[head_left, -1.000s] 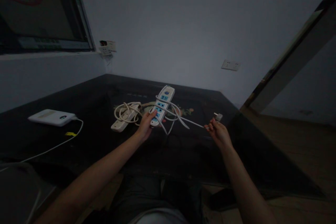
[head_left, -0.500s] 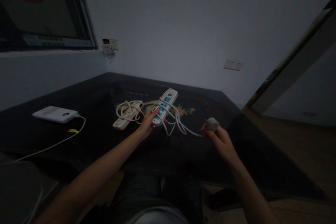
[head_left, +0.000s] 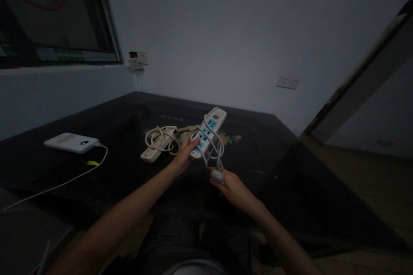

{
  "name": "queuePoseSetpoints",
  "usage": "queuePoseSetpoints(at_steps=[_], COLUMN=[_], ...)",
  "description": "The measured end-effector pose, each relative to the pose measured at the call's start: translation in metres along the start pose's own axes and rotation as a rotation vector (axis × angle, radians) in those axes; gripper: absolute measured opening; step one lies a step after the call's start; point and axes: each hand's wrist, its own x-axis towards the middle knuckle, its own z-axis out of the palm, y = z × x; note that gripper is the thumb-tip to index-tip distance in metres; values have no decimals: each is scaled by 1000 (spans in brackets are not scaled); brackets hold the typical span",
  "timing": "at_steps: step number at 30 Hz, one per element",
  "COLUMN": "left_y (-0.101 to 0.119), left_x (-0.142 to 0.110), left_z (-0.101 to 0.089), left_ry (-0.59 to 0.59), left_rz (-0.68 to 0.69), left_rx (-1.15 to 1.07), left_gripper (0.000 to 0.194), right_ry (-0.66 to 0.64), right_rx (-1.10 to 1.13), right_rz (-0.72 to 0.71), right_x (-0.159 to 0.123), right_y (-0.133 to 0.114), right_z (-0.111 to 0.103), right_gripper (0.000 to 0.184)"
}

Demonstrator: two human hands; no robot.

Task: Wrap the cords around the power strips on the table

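Observation:
My left hand (head_left: 184,154) is closed around the near end of a white power strip (head_left: 220,114) with blue sockets. The strip is tilted, its far end pointing away and to the right, and its pale cord (head_left: 221,148) loops loosely around it. Just below the near end, my right hand (head_left: 229,184) grips the cord's grey plug (head_left: 217,176), fingers wrapped about it. Left of my left hand, a second, cream power strip (head_left: 151,154) lies on the dark table (head_left: 258,206) with its own cord coiled over it.
A white box-like device (head_left: 71,143) with a cable (head_left: 69,177) lies on the table's left side, a yellow tag (head_left: 93,163) near it. Wall sockets (head_left: 288,82) sit above the table's back edge. A window (head_left: 64,17) is at upper left.
My right hand has brought the plug leftward and down, close below the power strip. The cord stretch between them has shortened. My left hand keeps its hold, with the strip shifted slightly right.

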Motion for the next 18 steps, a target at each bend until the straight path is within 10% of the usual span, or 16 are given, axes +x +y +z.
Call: queuePoseSetpoints(at_steps=[9,18], left_y=[-1,3], left_x=[2,7], left_z=[-1,-5], left_ry=[-14,127], left_rz=[23,120], left_rx=[4,24], left_gripper=[48,42], right_ry=[4,595], right_rx=[126,47], right_rz=[-75,102], right_x=[-1,-31], right_y=[-7,11], right_z=[0,-21], right_gripper=[40,29])
